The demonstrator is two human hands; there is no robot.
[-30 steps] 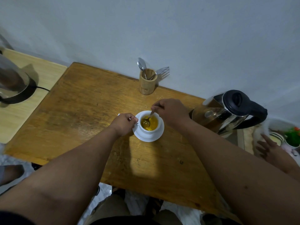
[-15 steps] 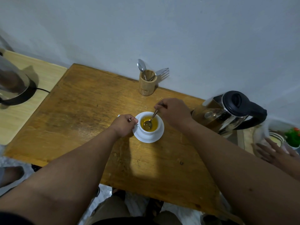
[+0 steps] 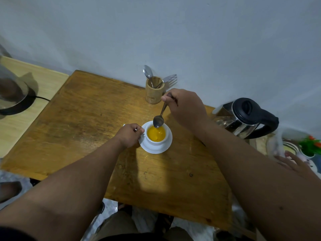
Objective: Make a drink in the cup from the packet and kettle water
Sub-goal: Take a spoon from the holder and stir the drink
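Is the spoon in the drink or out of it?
Out. The right hand holds the spoon just above the orange drink in the cup.

White cup (image 3: 157,136), upright on a white saucer (image 3: 156,148) mid-table, filled with orange-yellow drink (image 3: 156,133). Steel kettle (image 3: 243,117) with black lid and handle, upright at the table's right edge, well apart from the cup. Packet not discernible.

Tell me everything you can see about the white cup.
The white cup looks like glazed ceramic, small and round, standing upright on a matching white saucer near the middle of the wooden table. It holds opaque orange-yellow liquid. The left hand touches its left side. A spoon hangs above its rim.
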